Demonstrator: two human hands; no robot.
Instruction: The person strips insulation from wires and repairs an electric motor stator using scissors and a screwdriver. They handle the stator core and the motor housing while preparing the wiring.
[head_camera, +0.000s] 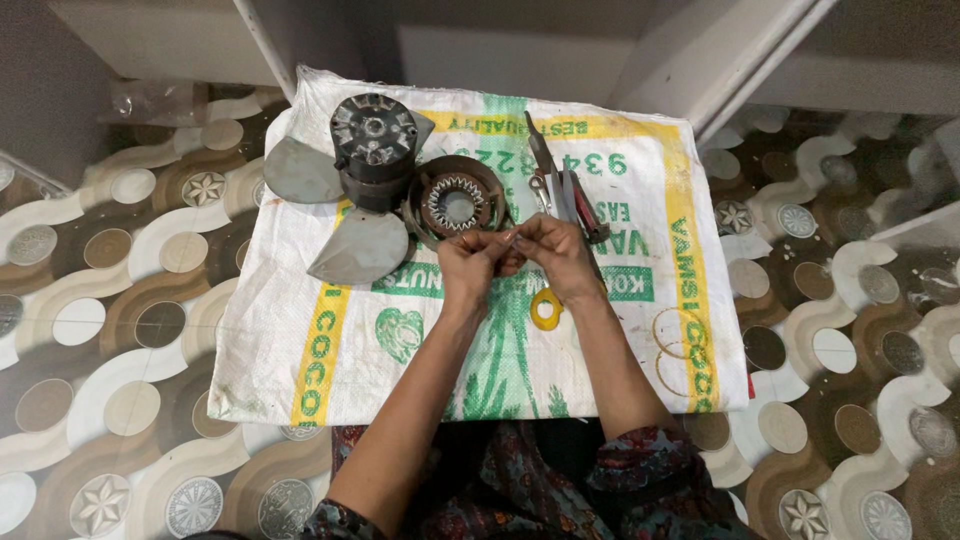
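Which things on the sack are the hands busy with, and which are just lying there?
In use:
left hand and right hand, pinching something thin between the fingertips, too small to tell
round motor core right beside them

Lying about:
fan motor with blades
pliers and other tools
yellow tape roll
woven sack

Small thin piece (512, 238) — too tiny to identify — was pinched between fingertips of left hand (468, 268) and right hand (557, 255), just in front of round wound stator (455, 203) lying flat on sack.
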